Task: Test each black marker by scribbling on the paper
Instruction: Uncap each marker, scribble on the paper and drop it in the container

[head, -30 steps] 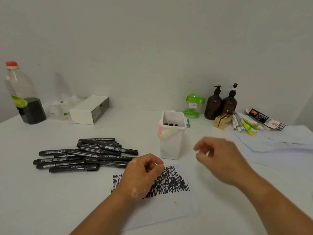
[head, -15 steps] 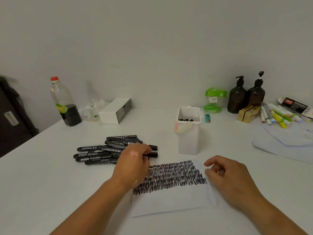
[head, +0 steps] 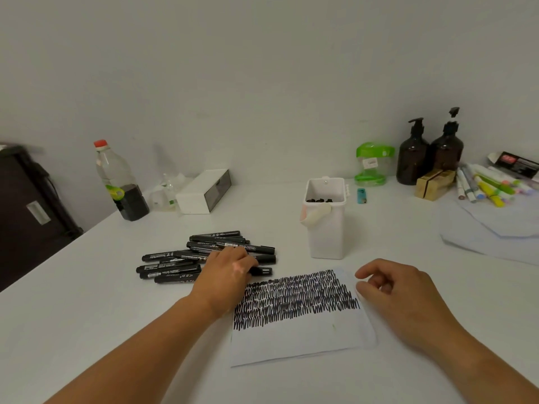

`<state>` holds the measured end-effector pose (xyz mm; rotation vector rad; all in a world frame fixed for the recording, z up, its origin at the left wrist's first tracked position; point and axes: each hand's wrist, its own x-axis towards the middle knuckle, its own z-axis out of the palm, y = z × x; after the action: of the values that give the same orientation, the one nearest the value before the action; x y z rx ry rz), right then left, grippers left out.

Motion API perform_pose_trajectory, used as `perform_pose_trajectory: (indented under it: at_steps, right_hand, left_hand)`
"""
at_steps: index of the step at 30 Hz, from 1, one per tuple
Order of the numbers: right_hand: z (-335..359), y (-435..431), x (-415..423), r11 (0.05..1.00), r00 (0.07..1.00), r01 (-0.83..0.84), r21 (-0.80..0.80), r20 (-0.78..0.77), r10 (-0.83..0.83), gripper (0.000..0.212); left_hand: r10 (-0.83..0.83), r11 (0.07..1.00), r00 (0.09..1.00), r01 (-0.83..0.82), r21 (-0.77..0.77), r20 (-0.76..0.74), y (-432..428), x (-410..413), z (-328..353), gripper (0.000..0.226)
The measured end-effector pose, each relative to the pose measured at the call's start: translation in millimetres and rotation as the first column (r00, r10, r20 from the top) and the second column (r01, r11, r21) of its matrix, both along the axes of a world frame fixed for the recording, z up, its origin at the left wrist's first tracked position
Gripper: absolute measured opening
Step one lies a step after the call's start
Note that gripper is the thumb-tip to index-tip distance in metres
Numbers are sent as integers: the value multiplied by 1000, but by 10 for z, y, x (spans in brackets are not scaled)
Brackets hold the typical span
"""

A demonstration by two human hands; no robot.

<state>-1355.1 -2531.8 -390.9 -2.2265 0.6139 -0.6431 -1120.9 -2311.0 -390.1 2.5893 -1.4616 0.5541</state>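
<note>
Your left hand (head: pixel 230 271) has its grip curled over one black marker (head: pixel 262 270) at the near right end of the pile of markers (head: pixel 175 265), left of the desk's middle. Only the marker's right end shows past your fingers, so I can't tell how firmly you have it, or whether it is capped. Your right hand (head: pixel 399 295) holds nothing. Its grip is loose, thumb and fingers apart, at the right edge of the paper (head: pixel 297 339), which lies near the desk's front edge.

Dense scribbles (head: pixel 294 298) fill the paper's far half and the near half is bare. I judge the testing well along, with a good number of markers left in the pile. The white tub (head: pixel 325 228) behind the paper shows dark ends inside, but I can't tell whether those are tested markers.
</note>
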Motion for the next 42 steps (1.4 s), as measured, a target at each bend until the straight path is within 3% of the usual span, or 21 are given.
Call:
perform_pose_trajectory:
  at_steps: [5,8,13,16,19,23,26,29,32,34,36,39,42]
  right_hand:
    - [37,27,-15,1000,1000,-12,-5,15,12,16]
    - [82,103,-46,986,992,-127,-109,8,129,15]
    - [44,212,4,862,893,-421,-283,-294,340,18]
    - [54,119,-17,874,885,-400,-276,-364,290,26]
    - [117,-73,-118,909,905,-301,-288,-387,176,35]
    - [202,-272,-273,941,901,-223,-255,-422,99,29]
    - [239,-280,-288,945,929,-184,-270,-362,78,15]
    - [234,-140,-204,964,979,-151,-220,-168,115,19]
    - [177,76,-53,973,974,-224,-51,-37,222,33]
    - [124,188,51,967,968,-249,54,25,248,37]
    - [76,257,131,956,964,-262,133,85,253,30]
    - [20,288,173,958,970,-226,177,135,204,20]
    - [-2,281,170,953,969,-221,206,161,189,20]
  left_hand:
    - [-113,988,994,111,-111,-8,-105,-143,179,24]
    - [-181,963,981,162,-216,-73,-153,-224,354,22]
    - [-179,909,904,1,-416,-389,-120,-259,407,19]
    - [-242,839,739,-166,-518,-629,-88,-252,334,15]
    - [-411,722,522,-315,-616,-748,-92,-288,222,20]
    - [-627,575,248,-493,-653,-739,-159,-351,115,39]
    - [-727,526,98,-557,-643,-680,-207,-393,87,43]
    - [-768,547,-33,-554,-628,-640,-232,-464,49,31]
    - [-768,595,-97,-477,-647,-634,-250,-550,-29,24]
    - [-758,619,-97,-419,-664,-645,-253,-594,-74,23]
    - [-730,649,-39,-351,-675,-682,-247,-616,-90,22]
    - [-602,737,242,-197,-647,-760,-226,-633,-83,20]
    - [-458,830,539,-24,-557,-707,-211,-688,-81,27]
